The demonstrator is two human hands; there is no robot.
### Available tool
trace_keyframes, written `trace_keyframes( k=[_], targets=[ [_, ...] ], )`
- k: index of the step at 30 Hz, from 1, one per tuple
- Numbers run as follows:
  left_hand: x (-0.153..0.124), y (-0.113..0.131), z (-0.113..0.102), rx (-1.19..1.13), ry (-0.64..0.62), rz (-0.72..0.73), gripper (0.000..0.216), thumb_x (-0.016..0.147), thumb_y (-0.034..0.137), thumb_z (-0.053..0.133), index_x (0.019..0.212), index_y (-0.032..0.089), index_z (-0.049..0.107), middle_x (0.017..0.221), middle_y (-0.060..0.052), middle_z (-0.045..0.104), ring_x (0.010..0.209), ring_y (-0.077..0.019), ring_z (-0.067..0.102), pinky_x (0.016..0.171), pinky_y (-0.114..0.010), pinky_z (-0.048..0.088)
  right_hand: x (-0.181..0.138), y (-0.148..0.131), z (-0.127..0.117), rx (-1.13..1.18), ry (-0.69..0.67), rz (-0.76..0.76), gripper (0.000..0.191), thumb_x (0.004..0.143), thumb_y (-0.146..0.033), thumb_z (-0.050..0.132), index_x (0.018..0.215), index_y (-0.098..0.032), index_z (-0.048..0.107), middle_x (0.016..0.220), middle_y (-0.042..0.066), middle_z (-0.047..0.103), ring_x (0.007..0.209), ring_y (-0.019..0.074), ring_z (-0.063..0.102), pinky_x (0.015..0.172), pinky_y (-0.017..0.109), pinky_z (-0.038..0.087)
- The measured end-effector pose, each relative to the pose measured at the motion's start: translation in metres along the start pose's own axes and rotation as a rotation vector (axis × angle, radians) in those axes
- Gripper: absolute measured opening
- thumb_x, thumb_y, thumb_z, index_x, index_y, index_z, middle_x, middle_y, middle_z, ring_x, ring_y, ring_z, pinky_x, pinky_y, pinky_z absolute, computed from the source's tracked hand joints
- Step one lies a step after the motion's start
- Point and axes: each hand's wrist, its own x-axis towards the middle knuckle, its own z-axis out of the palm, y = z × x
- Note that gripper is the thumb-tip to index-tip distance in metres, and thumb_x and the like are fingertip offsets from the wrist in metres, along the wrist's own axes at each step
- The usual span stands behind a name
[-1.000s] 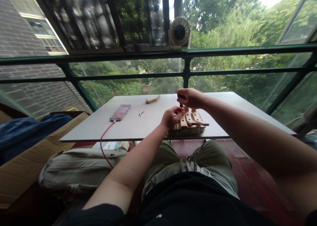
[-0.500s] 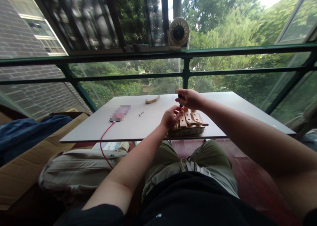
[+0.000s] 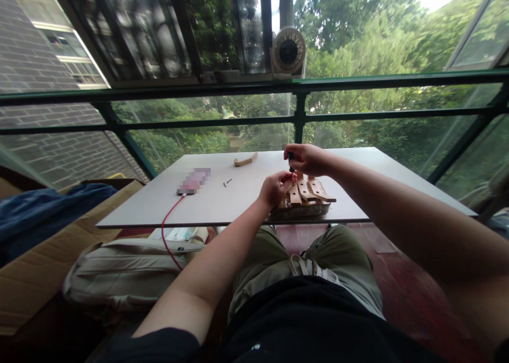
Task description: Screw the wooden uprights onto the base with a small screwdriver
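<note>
My right hand [image 3: 308, 159] is wrapped around the black handle of a screwdriver [image 3: 291, 156], held upright with its tip down. Just below, my left hand [image 3: 274, 189] pinches its fingertips together at the screwdriver's tip; what lies between them is too small to make out. Under both hands, wooden hooks [image 3: 295, 195] with drilled holes lie side by side on a block wrapped in clear plastic [image 3: 312, 211]. My left fingers hide the far end of the leftmost hook. Another curved wooden hook [image 3: 245, 160] lies apart, toward the far edge.
The white table [image 3: 143, 209] carries a few small screws [image 3: 227, 183] and a blurred-out phone [image 3: 193, 183] with a red cable [image 3: 164, 222]. A grey backpack [image 3: 119, 273] and a cardboard box [image 3: 47, 246] stand at left. Beyond the table run a green railing [image 3: 246, 122] and a round fan [image 3: 289, 53].
My left fingertips have closed in under the screwdriver, and its shaft now shows above them. My right hand stays nearly in place, slightly turned on the handle.
</note>
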Motion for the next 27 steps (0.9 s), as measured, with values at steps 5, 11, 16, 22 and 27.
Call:
trace_keyframes(
  k=[5,11,16,22,27],
  targets=[
    [0.001,0.002,-0.001,0.026,-0.025,0.023,0.020,0.089,0.028,0.056,0.099,0.017,0.070,0.096,-0.005,0.075,0.085,-0.0167,0.069,0.081,-0.026,0.052,0.002,-0.002,0.003,-0.062,0.009,0.042,0.009,0.081,-0.027,0.058,0.084,-0.019,0.058,0.066,-0.001,0.054,0.056,0.0105,0.038,0.057,0.026,0.028],
    [0.000,0.007,-0.002,0.032,-0.024,0.023,0.021,0.091,0.028,0.054,0.099,0.017,0.070,0.094,-0.004,0.076,0.083,-0.0162,0.069,0.077,-0.025,0.051,0.005,0.000,0.008,-0.091,0.027,0.046,0.014,0.083,-0.033,0.059,0.088,-0.020,0.058,0.067,-0.001,0.055,0.056,0.0108,0.038,0.057,0.026,0.027],
    [0.000,0.003,-0.001,0.026,-0.023,0.017,0.020,0.091,0.028,0.054,0.098,0.018,0.070,0.093,-0.003,0.075,0.081,-0.0153,0.069,0.074,-0.025,0.051,0.004,0.001,0.011,-0.080,0.061,0.052,0.016,0.083,-0.036,0.060,0.087,-0.020,0.057,0.066,-0.002,0.053,0.056,0.0107,0.036,0.057,0.026,0.026],
    [0.002,0.005,-0.001,0.034,0.001,-0.012,0.018,0.087,0.033,0.061,0.094,0.018,0.068,0.085,-0.002,0.073,0.073,-0.0139,0.067,0.069,-0.024,0.052,0.003,0.000,0.011,-0.082,0.081,0.072,0.018,0.084,-0.037,0.060,0.082,-0.020,0.055,0.063,-0.002,0.050,0.054,0.0105,0.035,0.056,0.027,0.025],
    [0.001,0.001,0.000,0.031,0.013,0.004,0.016,0.088,0.029,0.060,0.095,0.018,0.068,0.088,-0.003,0.074,0.077,-0.0142,0.067,0.075,-0.025,0.052,0.002,0.004,0.014,-0.095,0.109,0.083,0.024,0.082,-0.043,0.061,0.079,-0.019,0.055,0.061,-0.002,0.050,0.054,0.0105,0.035,0.055,0.027,0.024]
  ],
)
